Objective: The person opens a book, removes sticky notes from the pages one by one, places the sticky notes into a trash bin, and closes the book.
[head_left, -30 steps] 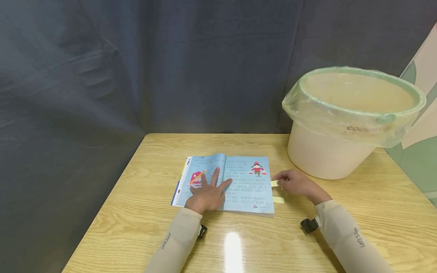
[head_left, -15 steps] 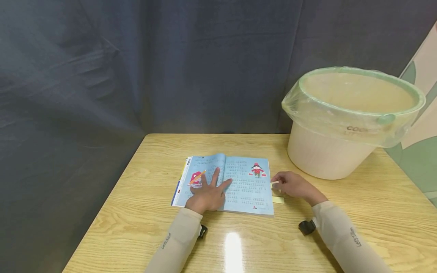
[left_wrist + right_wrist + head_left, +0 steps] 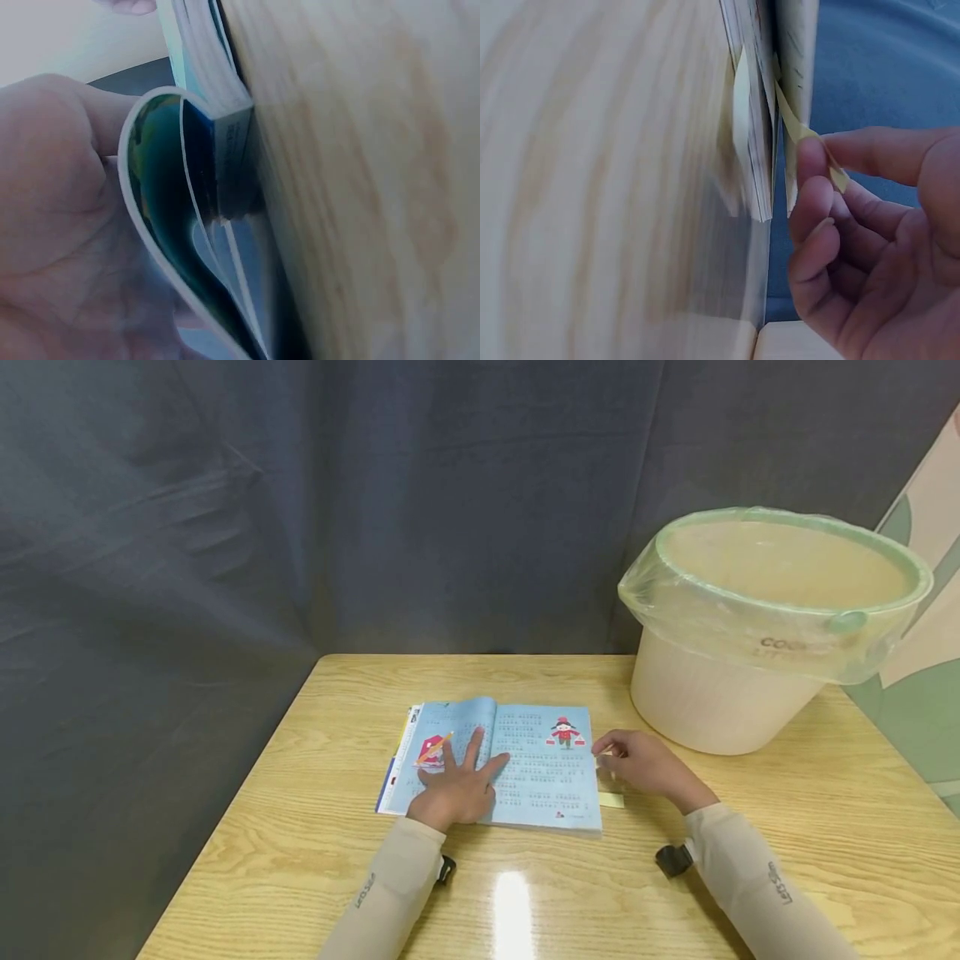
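From the head view, you are spreading your left hand (image 3: 456,787) flat, fingers straight, across the left page of the open book (image 3: 525,768), which is lying near the middle of the tabletop (image 3: 300,827); that weight is likely keeping the pages from lifting while the other hand works at the edge. Your right hand (image 3: 645,768) is sitting at the book's right edge with its fingers curled, pinching a yellow sticky tab (image 3: 603,762) that is poking out from the pages, and a second yellow tab (image 3: 611,800) is showing just below it along the same edge. The lined bin (image 3: 765,635) is standing well apart at the right rear of the tabletop. In the left wrist view, your palm is pressing on the curved pages, which are bowing up beside the book's spine and the wood. In the right wrist view, your thumb and forefinger (image 3: 810,161) are gripping the tab where it is emerging from between the pages, its strip bending towards your fingers, while the other fingers are curling loosely beneath.
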Demonstrator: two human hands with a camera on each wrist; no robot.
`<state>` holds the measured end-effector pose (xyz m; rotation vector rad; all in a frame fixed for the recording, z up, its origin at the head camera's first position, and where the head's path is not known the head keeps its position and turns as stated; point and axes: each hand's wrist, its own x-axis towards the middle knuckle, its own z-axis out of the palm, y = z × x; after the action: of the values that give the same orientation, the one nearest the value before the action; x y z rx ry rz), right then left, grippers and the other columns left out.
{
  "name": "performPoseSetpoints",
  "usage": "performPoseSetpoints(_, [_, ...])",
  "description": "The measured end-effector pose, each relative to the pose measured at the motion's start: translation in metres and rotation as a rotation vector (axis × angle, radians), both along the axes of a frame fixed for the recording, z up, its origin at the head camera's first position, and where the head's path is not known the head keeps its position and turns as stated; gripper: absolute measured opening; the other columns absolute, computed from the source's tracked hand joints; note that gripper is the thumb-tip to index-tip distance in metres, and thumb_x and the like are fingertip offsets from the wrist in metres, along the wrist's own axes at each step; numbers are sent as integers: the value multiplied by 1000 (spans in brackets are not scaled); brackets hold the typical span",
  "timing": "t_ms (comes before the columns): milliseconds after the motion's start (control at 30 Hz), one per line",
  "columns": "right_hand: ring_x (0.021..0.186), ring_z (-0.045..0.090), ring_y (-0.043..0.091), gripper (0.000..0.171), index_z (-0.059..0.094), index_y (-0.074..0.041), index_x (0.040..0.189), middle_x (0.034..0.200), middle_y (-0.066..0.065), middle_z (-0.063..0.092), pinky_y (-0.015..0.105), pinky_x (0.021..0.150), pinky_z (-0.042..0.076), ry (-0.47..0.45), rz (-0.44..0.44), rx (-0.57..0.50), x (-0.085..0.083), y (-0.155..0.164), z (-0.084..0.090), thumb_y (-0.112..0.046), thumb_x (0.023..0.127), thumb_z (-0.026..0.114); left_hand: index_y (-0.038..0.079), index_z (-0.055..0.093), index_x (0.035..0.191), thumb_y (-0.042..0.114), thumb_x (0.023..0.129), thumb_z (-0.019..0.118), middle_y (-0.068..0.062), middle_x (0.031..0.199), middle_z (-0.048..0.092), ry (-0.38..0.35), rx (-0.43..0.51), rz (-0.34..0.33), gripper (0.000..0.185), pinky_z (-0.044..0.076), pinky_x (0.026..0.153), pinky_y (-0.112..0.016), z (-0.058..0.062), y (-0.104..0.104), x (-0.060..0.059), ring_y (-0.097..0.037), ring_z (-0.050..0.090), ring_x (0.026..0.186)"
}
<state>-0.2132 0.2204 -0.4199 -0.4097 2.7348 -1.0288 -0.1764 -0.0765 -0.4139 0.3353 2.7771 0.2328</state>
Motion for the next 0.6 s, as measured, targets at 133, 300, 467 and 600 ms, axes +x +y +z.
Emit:
performPoseSetpoints(133, [68,51,16,18,66,-6,111,82,7,60,28,56,44,29,-16,-61,0,-1,2,-11,95,60,40,35,153,31,102,43,3,170,-2,38,9,-20,52,23,100,-85,3,0,-1,-54,4,150])
performPoseSetpoints(300, [66,50,15,20,64,-6,114,82,9,59,28,55,44,37,-36,-133,2,-3,4,-11,95,59,38,36,153,33,103,44,2,170,-1,31,25,-22,51,23,99,-85,5,0,0,-55,4,150])
performPoseSetpoints(467, [63,52,16,23,62,-6,119,78,10,58,28,54,44,40,-50,-174,5,-6,8,-12,96,58,37,36,153,35,103,45,2,170,-1,28,35,-24,51,23,99,-86,5,0,0,-56,3,149])
performPoseSetpoints(600, [75,65,24,25,60,-3,121,86,18,63,32,63,54,13,-64,-212,5,-9,9,-10,97,57,38,36,153,35,103,46,1,170,-1,27,37,-24,51,23,99,-86,4,-1,0,-56,4,149])
